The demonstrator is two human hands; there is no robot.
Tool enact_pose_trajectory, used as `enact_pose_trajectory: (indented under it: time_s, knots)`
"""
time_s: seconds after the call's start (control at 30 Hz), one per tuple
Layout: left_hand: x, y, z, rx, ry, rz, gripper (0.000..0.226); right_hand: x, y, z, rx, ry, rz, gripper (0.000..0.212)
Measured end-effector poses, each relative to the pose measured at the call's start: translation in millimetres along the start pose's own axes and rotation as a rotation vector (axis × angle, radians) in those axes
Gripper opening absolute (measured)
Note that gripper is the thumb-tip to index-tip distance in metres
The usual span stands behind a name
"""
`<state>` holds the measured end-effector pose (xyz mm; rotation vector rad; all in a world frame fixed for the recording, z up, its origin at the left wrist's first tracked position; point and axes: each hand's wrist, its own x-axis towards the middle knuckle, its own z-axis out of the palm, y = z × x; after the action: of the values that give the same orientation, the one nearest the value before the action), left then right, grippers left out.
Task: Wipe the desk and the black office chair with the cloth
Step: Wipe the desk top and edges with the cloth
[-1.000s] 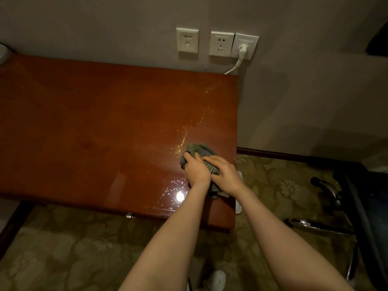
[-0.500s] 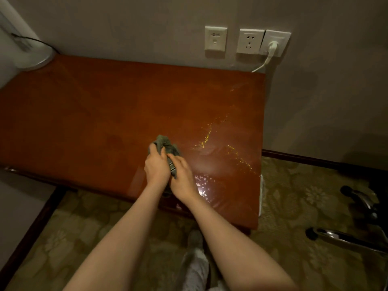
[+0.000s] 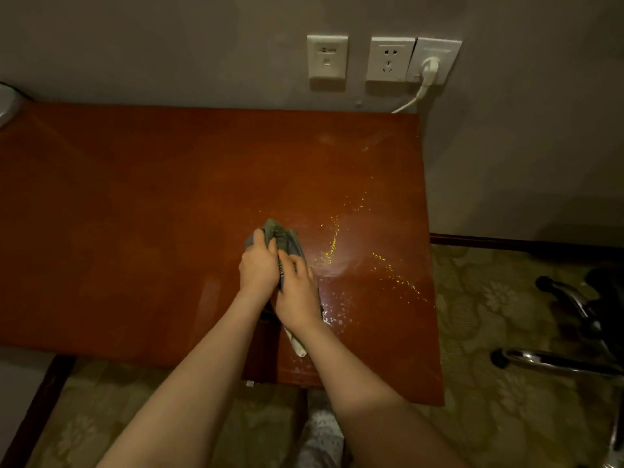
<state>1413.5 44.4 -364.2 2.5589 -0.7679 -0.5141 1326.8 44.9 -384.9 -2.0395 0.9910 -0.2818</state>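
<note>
A grey-green cloth [image 3: 282, 234] lies bunched on the glossy red-brown desk [image 3: 135, 214], right of its centre. My left hand [image 3: 258, 268] and my right hand [image 3: 297, 292] press down on the cloth side by side, fingers curled over it. A pale end of the cloth [image 3: 297, 346] trails out under my right wrist. Wet droplets and streaks [image 3: 351, 251] glisten on the desk to the right of the cloth. The black office chair [image 3: 604, 298] shows only partly at the right edge, with its chrome base legs [image 3: 547, 361] on the carpet.
Three white wall plates [image 3: 388, 59] sit above the desk's back edge, one with a white plug and cable [image 3: 425, 79]. A white object [image 3: 6, 103] stands at the desk's far left corner. Patterned carpet [image 3: 472, 332] surrounds the desk. The desk's right edge lies close to my hands.
Both hands swept the cloth leftward from near the desk's right front corner toward the middle, leaving a wet streak behind. Over the last half second they have barely shifted on the desk.
</note>
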Motion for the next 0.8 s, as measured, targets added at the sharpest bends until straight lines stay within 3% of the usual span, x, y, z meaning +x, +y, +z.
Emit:
enact_pose_trajectory:
  time_s: [0.37, 0.8]
  knots:
    - [1, 57, 34, -0.001, -0.17, 0.177, 0.03, -1, 34, -47, 0.003, 0.102, 0.165, 0.063]
    - [-65, 121, 100, -0.099, -0.053, 0.008, 0.03, -40, 108, -133, -0.015, 0.0, 0.076, 0.063]
